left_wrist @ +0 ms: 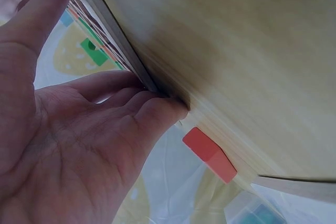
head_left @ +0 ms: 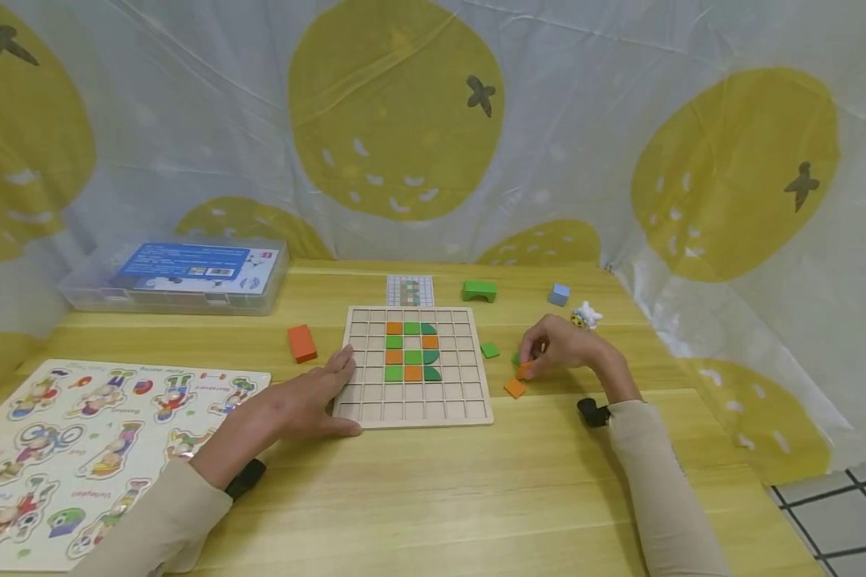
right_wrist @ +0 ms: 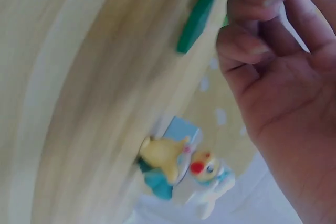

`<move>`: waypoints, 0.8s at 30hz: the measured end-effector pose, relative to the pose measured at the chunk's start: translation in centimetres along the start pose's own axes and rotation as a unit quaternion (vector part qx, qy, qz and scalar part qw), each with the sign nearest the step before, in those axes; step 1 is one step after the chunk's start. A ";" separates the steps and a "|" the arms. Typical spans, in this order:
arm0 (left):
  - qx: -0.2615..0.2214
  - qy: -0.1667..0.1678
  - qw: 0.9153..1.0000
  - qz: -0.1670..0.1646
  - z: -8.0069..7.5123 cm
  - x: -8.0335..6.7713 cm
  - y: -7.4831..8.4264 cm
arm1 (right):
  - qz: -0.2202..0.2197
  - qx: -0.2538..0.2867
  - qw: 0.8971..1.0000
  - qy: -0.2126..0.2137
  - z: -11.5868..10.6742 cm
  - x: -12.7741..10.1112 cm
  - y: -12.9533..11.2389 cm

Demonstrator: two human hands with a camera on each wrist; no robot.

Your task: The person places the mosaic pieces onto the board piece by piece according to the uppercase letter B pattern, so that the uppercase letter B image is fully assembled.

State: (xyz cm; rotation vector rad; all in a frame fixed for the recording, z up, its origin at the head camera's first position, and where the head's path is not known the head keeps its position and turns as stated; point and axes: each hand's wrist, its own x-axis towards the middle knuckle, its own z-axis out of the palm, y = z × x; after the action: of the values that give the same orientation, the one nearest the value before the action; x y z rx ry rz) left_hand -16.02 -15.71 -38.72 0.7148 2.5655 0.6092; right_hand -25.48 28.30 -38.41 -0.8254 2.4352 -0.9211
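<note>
A wooden grid board lies on the table, with orange, green and dark green tiles in its middle columns. My left hand rests along the board's left side, thumb at the near corner; the left wrist view shows its fingertips against the board's edge. Beyond the right side of the board, my right hand pinches a small orange tile. Close by lie another orange tile and a green tile. In the right wrist view a dark green piece lies beside the curled fingers.
Behind the board are a pattern card, a green arch block and a blue block. A small figurine stands beyond my right hand. Leftward are an orange-red block, a picture puzzle board and a plastic box.
</note>
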 end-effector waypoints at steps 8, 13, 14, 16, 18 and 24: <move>-0.001 0.000 1.000 -0.005 0.1 0.1 0.1 | -0.057 0.045 0.997 0.014 2.9 3.6 -4.9; -0.004 0.000 1.000 -0.007 0.0 0.1 0.1 | -0.080 0.064 0.995 -0.004 6.8 7.6 -9.2; -0.004 0.000 1.000 -0.008 0.0 0.1 0.1 | -0.083 0.060 0.995 -0.005 7.5 8.1 -9.8; -0.003 -0.001 1.000 -0.012 0.1 0.2 0.2 | -0.081 0.049 0.995 -0.007 8.7 9.1 -10.7; -0.001 -0.002 1.000 -0.016 0.1 0.2 0.2 | -0.066 0.036 0.997 -0.005 9.6 9.5 -11.2; 0.003 -0.004 1.000 -0.017 0.1 0.3 0.2 | -0.038 0.025 0.999 0.006 10.4 9.5 -11.7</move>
State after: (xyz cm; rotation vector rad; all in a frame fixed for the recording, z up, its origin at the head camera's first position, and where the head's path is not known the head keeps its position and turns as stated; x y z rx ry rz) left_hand -16.15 -15.36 -38.81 0.6725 2.5678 0.5879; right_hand -22.31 10.28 -38.98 -0.9022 2.3946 -1.0128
